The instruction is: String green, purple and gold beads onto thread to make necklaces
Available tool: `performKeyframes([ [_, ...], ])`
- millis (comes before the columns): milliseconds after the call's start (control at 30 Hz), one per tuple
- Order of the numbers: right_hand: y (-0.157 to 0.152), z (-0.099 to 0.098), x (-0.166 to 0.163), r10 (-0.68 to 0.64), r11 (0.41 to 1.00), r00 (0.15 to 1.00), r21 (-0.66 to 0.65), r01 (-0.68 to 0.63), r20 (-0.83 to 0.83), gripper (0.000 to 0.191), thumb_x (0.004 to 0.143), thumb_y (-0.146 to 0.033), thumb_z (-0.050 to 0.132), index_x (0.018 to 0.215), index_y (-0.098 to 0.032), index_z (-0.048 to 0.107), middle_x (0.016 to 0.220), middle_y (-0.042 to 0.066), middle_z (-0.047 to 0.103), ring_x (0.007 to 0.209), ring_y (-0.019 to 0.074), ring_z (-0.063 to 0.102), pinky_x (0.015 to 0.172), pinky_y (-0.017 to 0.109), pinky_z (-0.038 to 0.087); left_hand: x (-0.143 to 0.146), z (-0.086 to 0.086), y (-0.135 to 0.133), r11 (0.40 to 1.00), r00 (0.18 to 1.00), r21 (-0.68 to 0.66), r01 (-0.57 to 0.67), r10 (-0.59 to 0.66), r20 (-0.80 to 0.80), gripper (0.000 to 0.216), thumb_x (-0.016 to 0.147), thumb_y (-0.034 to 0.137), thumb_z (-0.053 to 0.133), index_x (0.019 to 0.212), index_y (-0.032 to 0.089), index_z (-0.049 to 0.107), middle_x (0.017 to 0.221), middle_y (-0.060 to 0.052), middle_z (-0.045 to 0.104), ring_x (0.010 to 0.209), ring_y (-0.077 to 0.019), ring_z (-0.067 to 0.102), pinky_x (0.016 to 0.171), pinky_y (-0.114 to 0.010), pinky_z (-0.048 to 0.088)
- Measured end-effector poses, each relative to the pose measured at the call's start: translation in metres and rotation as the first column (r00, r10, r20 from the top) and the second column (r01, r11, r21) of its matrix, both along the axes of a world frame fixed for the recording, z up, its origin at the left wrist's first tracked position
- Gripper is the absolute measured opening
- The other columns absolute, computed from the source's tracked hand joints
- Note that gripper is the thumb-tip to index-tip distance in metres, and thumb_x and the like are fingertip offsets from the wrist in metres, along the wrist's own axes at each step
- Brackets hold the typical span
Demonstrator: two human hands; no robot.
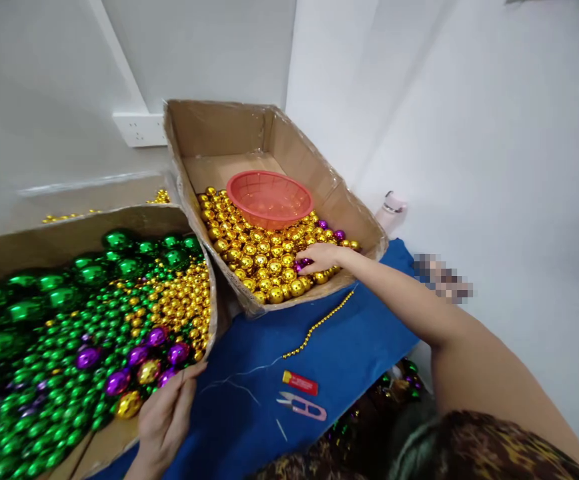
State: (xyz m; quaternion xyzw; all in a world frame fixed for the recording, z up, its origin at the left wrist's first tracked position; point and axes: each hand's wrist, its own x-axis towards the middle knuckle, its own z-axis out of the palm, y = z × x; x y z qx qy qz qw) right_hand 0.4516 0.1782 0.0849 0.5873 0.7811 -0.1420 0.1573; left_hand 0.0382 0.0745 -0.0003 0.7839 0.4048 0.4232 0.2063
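My right hand (320, 257) reaches into the far cardboard box (314, 157), its curled fingers around small purple balls (301, 265) among shiny gold balls (262, 248). My left hand (167, 415) is closed at the near corner of the left cardboard box (213, 313), thumb and fingertips pinched on its edge. Close to that hand, purple balls (118, 383) and gold balls (129, 404) lie over small green beads (69, 400). A string of gold beads (314, 329) lies on the blue cloth (249, 340), with its loose thread (242, 371) trailing toward my left hand.
A red plastic basin (269, 197) rests on the gold balls. Pink thread snips (303, 405), a red and yellow packet (300, 383) and a thin white stick (281, 429) lie on the cloth. A pink bottle (391, 210) stands behind; a power socket (139, 129) is on the wall.
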Motion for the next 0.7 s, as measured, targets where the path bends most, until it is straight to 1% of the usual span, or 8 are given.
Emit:
performKeyframes([
  [100,-0.002,0.008,0.002,0.041,0.999,0.999,-0.024,-0.041,0.007,0.040,0.087,-0.046,0.059,0.118,-0.021,0.064,0.110,0.010,0.070,0.100,0.0248,0.065,0.082,0.032,0.047,-0.001,0.002,0.000,1.000,1.000,0.004,0.010,-0.010,0.001,0.020,0.089,0.023,0.055,0.099,0.015,0.070,0.081,-0.003,0.074,0.064,-0.0132,0.069,0.061,-0.019,0.056],
  [200,-0.007,0.029,0.007,0.048,0.999,0.999,-0.012,-0.048,-0.006,0.038,0.088,-0.046,0.056,0.114,-0.020,0.065,0.108,0.010,0.070,0.100,0.0255,0.064,0.083,0.034,0.047,0.003,0.009,-0.003,0.999,0.999,-0.003,0.042,-0.042,0.017,0.020,0.090,0.019,0.053,0.098,0.014,0.070,0.083,-0.005,0.076,0.068,-0.0143,0.071,0.064,-0.020,0.057],
  [300,-0.010,0.055,-0.005,0.007,0.987,0.997,0.161,0.005,-0.075,0.048,0.089,-0.055,0.048,0.122,-0.023,0.061,0.110,0.012,0.067,0.099,0.0268,0.062,0.086,0.040,0.048,0.006,0.015,-0.004,0.995,0.995,0.042,0.091,-0.093,0.034,0.021,0.092,0.020,0.050,0.099,0.016,0.070,0.087,-0.006,0.076,0.073,-0.0139,0.072,0.067,-0.020,0.057],
  [367,-0.014,0.069,-0.034,0.095,0.967,0.980,0.248,-0.049,-0.177,0.052,0.090,-0.058,0.046,0.128,-0.025,0.056,0.116,0.012,0.063,0.105,0.0268,0.059,0.091,0.043,0.045,0.006,0.015,-0.003,0.995,0.995,0.044,0.092,-0.093,0.021,0.022,0.093,0.019,0.048,0.099,0.016,0.069,0.089,-0.007,0.076,0.076,-0.0137,0.072,0.070,-0.020,0.058],
  [433,-0.021,0.077,-0.080,0.239,0.940,0.931,0.305,-0.151,-0.276,0.051,0.091,-0.057,0.045,0.130,-0.027,0.053,0.120,0.010,0.060,0.109,0.0264,0.056,0.092,0.042,0.045,0.006,0.014,-0.003,0.994,0.995,0.059,0.095,-0.096,0.018,0.022,0.093,0.018,0.048,0.100,0.015,0.069,0.089,-0.008,0.076,0.079,-0.0142,0.072,0.073,-0.022,0.058],
  [500,-0.027,0.078,-0.132,0.359,0.909,0.886,0.326,-0.260,-0.294,0.048,0.091,-0.056,0.048,0.131,-0.029,0.052,0.127,0.009,0.055,0.110,0.0262,0.055,0.090,0.039,0.045,0.006,0.013,-0.004,0.990,0.993,0.082,0.114,-0.117,0.028,0.022,0.093,0.016,0.048,0.103,0.015,0.068,0.091,-0.008,0.076,0.082,-0.0146,0.072,0.075,-0.023,0.058],
  [600,-0.031,0.073,-0.194,0.335,0.904,0.934,0.321,-0.281,-0.124,0.041,0.092,-0.052,0.050,0.127,-0.030,0.053,0.130,0.012,0.050,0.097,0.0269,0.059,0.073,0.036,0.046,0.006,0.014,-0.005,0.984,0.988,0.109,0.141,-0.147,0.054,0.022,0.092,0.013,0.049,0.105,0.016,0.066,0.092,-0.008,0.076,0.083,-0.0141,0.072,0.075,-0.022,0.058],
  [700,-0.032,0.066,-0.225,0.343,0.877,0.939,0.360,-0.319,-0.002,0.035,0.095,-0.046,0.046,0.125,-0.030,0.053,0.126,0.015,0.049,0.092,0.0281,0.058,0.064,0.033,0.043,0.006,0.013,-0.005,0.982,0.986,0.116,0.147,-0.155,0.059,0.021,0.092,0.013,0.049,0.104,0.015,0.066,0.091,-0.008,0.076,0.082,-0.0141,0.072,0.075,-0.021,0.058],
])
